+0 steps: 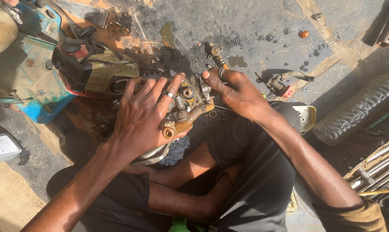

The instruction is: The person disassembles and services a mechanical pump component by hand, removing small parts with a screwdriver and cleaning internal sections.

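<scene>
A greasy, brass-coloured metal pump assembly (186, 105) rests above my lap, with round ports and pipe stubs showing. My left hand (140, 116), with a ring on one finger, lies spread over its left side and grips it. My right hand (233, 90), also ringed, holds the assembly's right upper edge with curled fingers. A small brass fitting (216, 53) stands on the ground just beyond my right fingertips. A blue cloth (176, 151) hangs beneath the assembly.
An oily concrete floor (254, 25) lies ahead. A small engine machine (91, 71) with a black handle sits at the left on a blue frame (39, 103). A red-tipped tool (280, 86), a black ribbed hose (362, 107), metal rods (379, 165) and a white container (1, 147) surround me.
</scene>
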